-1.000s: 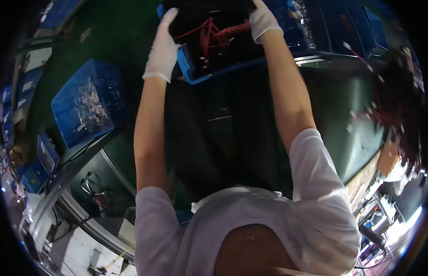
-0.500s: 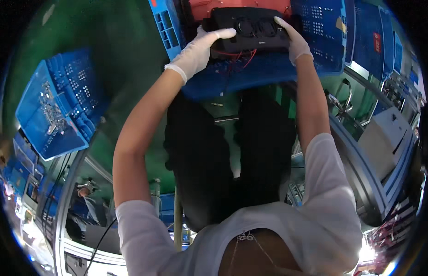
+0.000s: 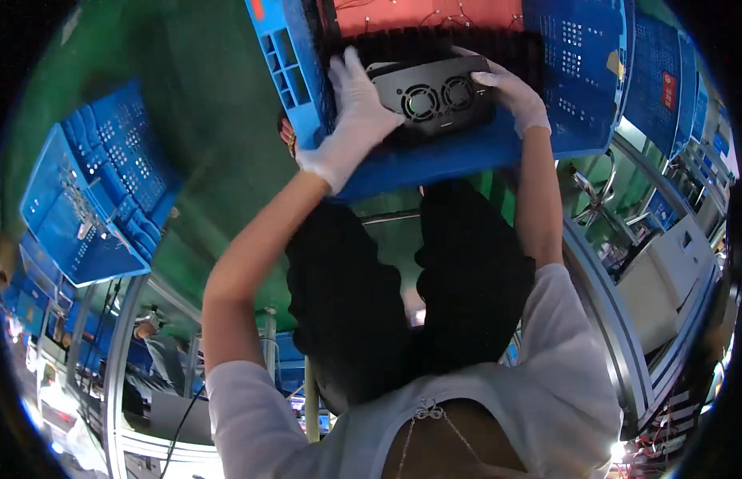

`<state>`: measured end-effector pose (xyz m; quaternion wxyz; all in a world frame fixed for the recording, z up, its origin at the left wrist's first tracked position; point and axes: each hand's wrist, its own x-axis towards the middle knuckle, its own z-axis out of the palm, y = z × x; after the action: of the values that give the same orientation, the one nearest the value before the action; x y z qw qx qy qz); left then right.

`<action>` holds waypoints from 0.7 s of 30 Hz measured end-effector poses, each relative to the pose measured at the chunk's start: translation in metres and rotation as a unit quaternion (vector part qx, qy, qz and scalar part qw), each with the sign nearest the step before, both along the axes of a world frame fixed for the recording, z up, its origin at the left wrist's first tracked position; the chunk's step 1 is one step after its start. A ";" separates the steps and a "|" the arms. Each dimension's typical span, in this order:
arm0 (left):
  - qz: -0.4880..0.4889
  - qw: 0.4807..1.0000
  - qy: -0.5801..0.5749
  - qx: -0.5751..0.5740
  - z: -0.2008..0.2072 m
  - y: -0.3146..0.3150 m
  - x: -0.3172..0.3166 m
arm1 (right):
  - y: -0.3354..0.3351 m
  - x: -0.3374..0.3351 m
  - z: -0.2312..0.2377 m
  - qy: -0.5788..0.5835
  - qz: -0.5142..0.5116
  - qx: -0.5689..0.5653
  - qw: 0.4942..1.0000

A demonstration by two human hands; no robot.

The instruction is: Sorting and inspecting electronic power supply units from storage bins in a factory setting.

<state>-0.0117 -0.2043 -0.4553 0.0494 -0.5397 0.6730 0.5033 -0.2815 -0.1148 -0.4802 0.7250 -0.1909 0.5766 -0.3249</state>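
A black housing panel (image 3: 443,109) with two round fan grilles rests tilted in the near part of a large blue crate (image 3: 435,165). At its right end, my right hand (image 3: 510,92), white-gloved, grips the edge with the thumb on the front and fingers behind. My left hand (image 3: 356,112), also gloved, is open at the panel's left end, fingers spread and pointing away. Its thumb reaches the panel's left edge. Behind the panel runs a dark row of parts (image 3: 387,41), whose kind I cannot make out.
Pink-red sheeting (image 3: 427,14) with thin wires lies at the crate's far side. To the left hangs a blue perforated bin (image 3: 91,184) with small metal parts. Further blue crates (image 3: 658,80) stand at the right, above a metal frame (image 3: 614,295) and a grey box (image 3: 666,263).
The panel has come down into the crate and tilted, and its red wires are out of sight. My left hand has loosened and spread its fingers; the right still grips. The view has shifted slightly.
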 end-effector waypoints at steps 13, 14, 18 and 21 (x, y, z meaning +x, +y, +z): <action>-0.280 0.933 0.155 -0.166 0.006 -0.038 -0.013 | -0.002 0.026 0.032 0.214 -0.107 -0.053 0.970; -0.290 0.922 0.179 -0.186 0.004 -0.039 -0.013 | -0.002 0.023 0.035 0.205 -0.110 -0.051 0.971; -0.264 0.940 0.187 -0.106 0.018 -0.044 -0.005 | -0.005 0.015 0.047 0.158 -0.119 -0.126 0.972; -0.185 0.945 0.269 0.011 0.053 -0.058 0.002 | -0.001 0.009 0.044 -0.137 -0.268 -0.226 0.926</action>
<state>-0.0098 -0.2621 -0.4019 -0.0358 -0.2494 0.7439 0.6190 -0.2726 -0.1162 -0.4359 0.6203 -0.1417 0.4127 -0.6518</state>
